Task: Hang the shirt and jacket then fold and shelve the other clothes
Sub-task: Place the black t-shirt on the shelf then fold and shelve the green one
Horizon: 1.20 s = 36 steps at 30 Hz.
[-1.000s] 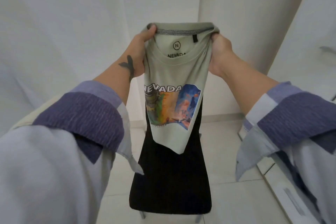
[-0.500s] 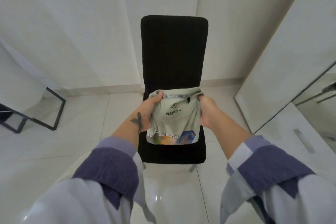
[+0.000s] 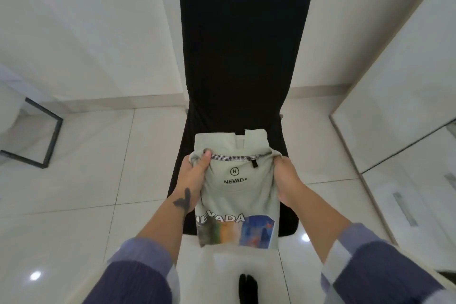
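A pale green T-shirt (image 3: 238,195) with a NEVADA print lies folded lengthwise over the seat of a black chair (image 3: 244,52). Its collar end is turned up toward me and the bottom part lies flat on the seat behind it. My left hand (image 3: 195,177) grips the left side of the collar, thumb on top. On the other side my right hand (image 3: 286,177) grips the shirt's right shoulder edge. The printed picture hangs over the seat's front edge.
White floor tiles (image 3: 86,180) surround the chair. A black metal frame (image 3: 47,136) stands on the floor at the left. White cabinet doors with a handle (image 3: 404,207) run along the right. A white wall rises behind the chair.
The shirt hung high in front of me a second ago. Both hands have brought it down onto the chair seat, and its lower part now lies folded flat behind the collar.
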Motion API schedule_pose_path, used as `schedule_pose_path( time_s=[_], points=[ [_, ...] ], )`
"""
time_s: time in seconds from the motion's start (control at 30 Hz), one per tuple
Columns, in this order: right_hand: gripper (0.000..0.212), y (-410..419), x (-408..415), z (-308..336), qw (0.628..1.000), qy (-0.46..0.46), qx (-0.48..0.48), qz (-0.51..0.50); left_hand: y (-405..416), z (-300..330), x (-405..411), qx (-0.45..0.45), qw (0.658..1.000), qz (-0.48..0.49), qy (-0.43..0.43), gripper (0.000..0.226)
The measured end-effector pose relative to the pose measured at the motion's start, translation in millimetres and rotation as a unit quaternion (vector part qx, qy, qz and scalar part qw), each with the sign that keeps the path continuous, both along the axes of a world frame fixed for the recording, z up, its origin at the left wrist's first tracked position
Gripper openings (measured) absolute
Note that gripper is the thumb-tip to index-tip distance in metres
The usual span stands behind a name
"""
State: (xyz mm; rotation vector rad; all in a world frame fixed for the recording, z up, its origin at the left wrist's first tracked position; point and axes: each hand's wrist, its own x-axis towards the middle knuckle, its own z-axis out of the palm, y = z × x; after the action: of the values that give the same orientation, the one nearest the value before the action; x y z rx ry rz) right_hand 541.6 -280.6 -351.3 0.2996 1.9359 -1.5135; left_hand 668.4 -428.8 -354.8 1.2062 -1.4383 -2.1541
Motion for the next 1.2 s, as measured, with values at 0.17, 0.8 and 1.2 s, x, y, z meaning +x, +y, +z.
schedule_pose_path(
  time_s=[0.17,0.8,1.2],
  points=[
    [0.022,-44.7,-56.8,-61.2,0.972,0.215,0.078,0.057,-34.3,-57.5,-59.7,-0.199,0.976,0.057,-0.066,0.029],
    [0.073,-105.1,-113.1,-171.8,0.650,0.474,0.329,0.494,-66.5,-174.7,-103.3,-0.484,0.856,0.033,-0.181,0.017],
    [0.038,-94.1,-89.4,-128.2,0.671,0.521,0.261,0.459,-50.1,-145.6,-61.3,-0.303,0.932,-0.027,-0.199,0.062]
  ],
)
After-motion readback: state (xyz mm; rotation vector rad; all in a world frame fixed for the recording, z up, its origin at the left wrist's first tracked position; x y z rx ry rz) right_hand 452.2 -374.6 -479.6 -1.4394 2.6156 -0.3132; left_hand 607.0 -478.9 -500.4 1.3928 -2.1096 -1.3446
